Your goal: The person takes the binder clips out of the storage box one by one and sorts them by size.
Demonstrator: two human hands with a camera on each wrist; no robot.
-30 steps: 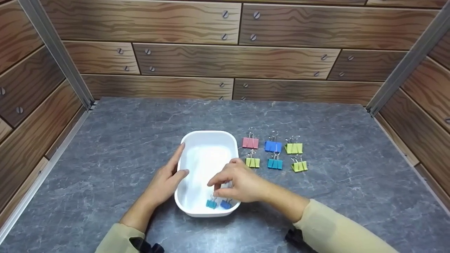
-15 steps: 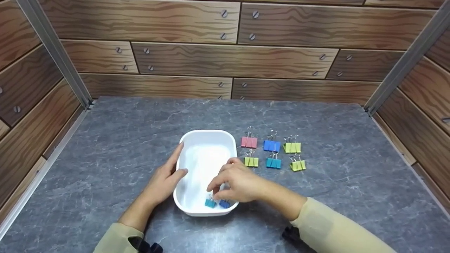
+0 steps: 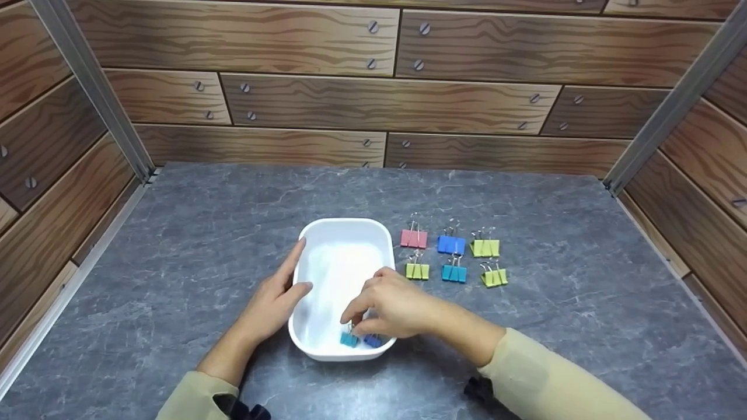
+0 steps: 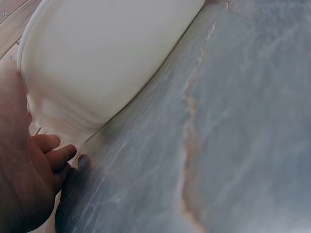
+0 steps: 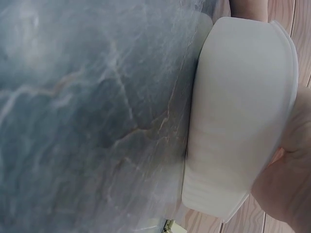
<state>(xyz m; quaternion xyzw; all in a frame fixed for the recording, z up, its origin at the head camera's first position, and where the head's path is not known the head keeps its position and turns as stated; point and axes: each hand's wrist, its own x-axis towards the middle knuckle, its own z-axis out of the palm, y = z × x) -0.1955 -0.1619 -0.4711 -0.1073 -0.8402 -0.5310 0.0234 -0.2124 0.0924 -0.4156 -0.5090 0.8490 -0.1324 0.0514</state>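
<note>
A white plastic tub (image 3: 344, 354) stands on the table. My left hand (image 3: 271, 306) holds its left side, thumb over the rim and fingers along the outer wall. In the left wrist view, several fingertips (image 4: 60, 158) bend beside the tub's wall. My right hand (image 3: 397, 306) reaches over the right rim, fingers bent downward. Its index finger and thumb are at the wire handles of a teal binder clip (image 3: 349, 339) on the tub's floor; whether they pinch them is unclear. Close beside it lies a blue binder clip (image 3: 372, 340), partly hidden by the thumb.
Right of the tub, two rows of binder clips lie on the table: a pink clip (image 3: 414, 238), a large blue clip (image 3: 451, 244) and a yellow-green clip (image 3: 485, 248) behind; a small yellow-green clip (image 3: 417, 271), a teal clip (image 3: 454, 273) and another yellow-green clip (image 3: 494, 277) in front.
My right hand has dipped slightly lower and to the left, its fingertips now at the teal clip's handles inside the tub. The left hand keeps its place on the tub.
</note>
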